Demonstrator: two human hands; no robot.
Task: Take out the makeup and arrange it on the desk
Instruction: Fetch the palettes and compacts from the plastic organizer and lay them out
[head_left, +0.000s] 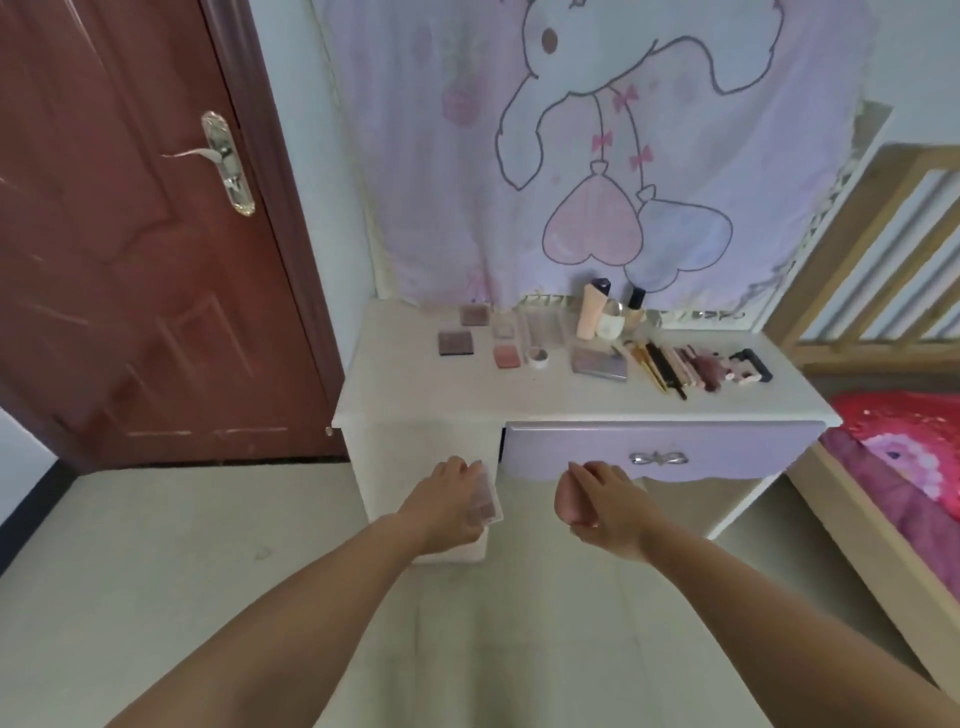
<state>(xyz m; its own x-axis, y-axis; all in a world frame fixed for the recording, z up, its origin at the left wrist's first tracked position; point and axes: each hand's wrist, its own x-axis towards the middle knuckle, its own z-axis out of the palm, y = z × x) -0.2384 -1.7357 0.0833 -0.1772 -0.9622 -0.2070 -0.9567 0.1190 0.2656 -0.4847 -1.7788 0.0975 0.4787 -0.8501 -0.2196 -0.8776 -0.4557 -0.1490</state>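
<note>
The left hand (449, 496) pinched a clear compact (485, 506) loosely; it could slip to the floor (208, 545). The right hand (597, 501) hung relaxed, holding nothing.

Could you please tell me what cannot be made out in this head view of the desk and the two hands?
- Palette: the left hand covers most of it; its contents are blurred.
- Right hand: its curled fingers hide whether the grip holds anything.
- Drawer: its front hides the inside.
- Brushes on the desk: too small to tell apart.
</note>
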